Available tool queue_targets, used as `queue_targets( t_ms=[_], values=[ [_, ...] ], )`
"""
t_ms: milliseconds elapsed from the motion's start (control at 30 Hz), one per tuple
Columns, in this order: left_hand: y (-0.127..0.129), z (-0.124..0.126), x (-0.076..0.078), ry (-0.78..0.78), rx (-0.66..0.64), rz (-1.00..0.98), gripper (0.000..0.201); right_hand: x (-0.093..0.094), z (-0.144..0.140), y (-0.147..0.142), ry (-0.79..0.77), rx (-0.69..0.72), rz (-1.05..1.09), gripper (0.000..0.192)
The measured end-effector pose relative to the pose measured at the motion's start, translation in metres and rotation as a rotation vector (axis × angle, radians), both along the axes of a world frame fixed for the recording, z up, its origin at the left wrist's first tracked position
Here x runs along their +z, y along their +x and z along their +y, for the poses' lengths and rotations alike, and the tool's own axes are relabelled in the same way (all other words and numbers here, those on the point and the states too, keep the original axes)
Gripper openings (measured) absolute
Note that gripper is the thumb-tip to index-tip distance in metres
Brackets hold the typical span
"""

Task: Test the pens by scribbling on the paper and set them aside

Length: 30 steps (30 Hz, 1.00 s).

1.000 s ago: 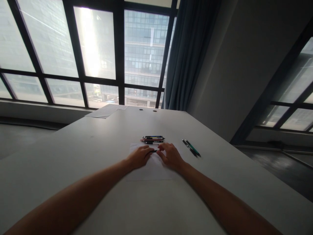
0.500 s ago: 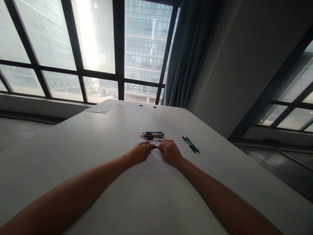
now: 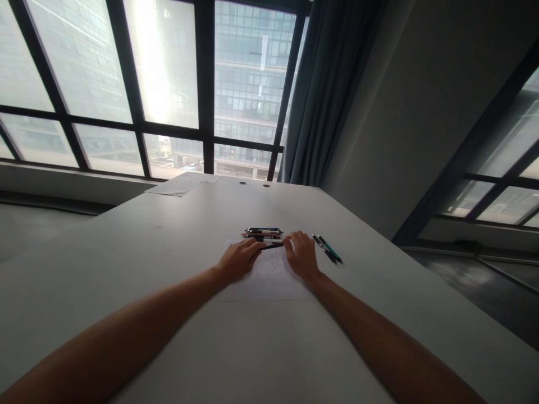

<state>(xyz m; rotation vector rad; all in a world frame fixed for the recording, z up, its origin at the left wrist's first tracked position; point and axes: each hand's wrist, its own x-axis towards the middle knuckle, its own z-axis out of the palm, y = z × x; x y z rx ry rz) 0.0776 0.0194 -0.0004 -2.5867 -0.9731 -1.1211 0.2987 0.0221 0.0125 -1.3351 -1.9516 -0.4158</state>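
Note:
My left hand (image 3: pixel 239 259) and my right hand (image 3: pixel 301 253) rest on a white sheet of paper (image 3: pixel 269 283) on the grey table (image 3: pixel 168 264). A black pen (image 3: pixel 273 245) spans the gap between them. My left fingertips pinch its left end and my right fingertips touch its right end. Just beyond the pen lies a small pile of several pens (image 3: pixel 263 232) in mixed colours. A pair of dark and green pens (image 3: pixel 327 248) lies to the right of my right hand.
Loose papers (image 3: pixel 182 184) lie at the table's far left corner, near two small round holes (image 3: pixel 242 182). A blue curtain (image 3: pixel 324 95) hangs behind the table beside large windows (image 3: pixel 160 84). The table's right edge drops to a dark floor (image 3: pixel 484 280).
My right hand has slid to the right and farther away, so more of the black pen shows between my hands. The left hand has edged slightly forward.

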Motion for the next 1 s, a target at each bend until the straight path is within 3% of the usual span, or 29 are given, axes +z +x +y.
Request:
queue_targets(
  t_ms=[67, 133, 267, 433, 700, 767, 867, 933, 1000],
  values=[
    [0.000, -0.001, 0.000, -0.005, -0.019, -0.040, 0.024, 0.007, -0.006, -0.003, 0.040, 0.017, -0.084, 0.029],
    [0.001, -0.003, 0.002, 0.003, -0.062, -0.074, 0.024, 0.010, -0.014, -0.010, -0.032, 0.075, -0.157, 0.031],
    [0.001, -0.011, 0.010, 0.035, -0.266, -0.060, 0.027, 0.006, -0.022, -0.021, -0.193, 0.195, -0.175, 0.036],
    [0.001, -0.019, 0.017, 0.030, -0.487, 0.069, 0.034, -0.001, -0.018, -0.016, -0.113, 0.252, -0.051, 0.022],
    [0.001, -0.016, 0.008, 0.139, -0.439, 0.137, 0.038, 0.007, -0.023, -0.017, -0.189, 0.407, -0.004, 0.013],
    [0.001, -0.015, 0.008, 0.140, -0.453, 0.130, 0.038, 0.007, -0.023, -0.017, -0.194, 0.361, -0.027, 0.014],
    [0.001, -0.016, 0.011, 0.083, -0.466, 0.101, 0.039, 0.006, -0.019, -0.011, -0.236, 0.155, 0.006, 0.018],
    [-0.001, -0.016, 0.012, 0.018, -0.428, 0.078, 0.040, 0.006, -0.013, -0.002, -0.276, 0.049, 0.121, 0.030],
    [-0.002, -0.015, 0.011, -0.042, -0.357, 0.088, 0.039, 0.008, -0.006, 0.009, -0.329, 0.057, 0.265, 0.044]
  ],
)
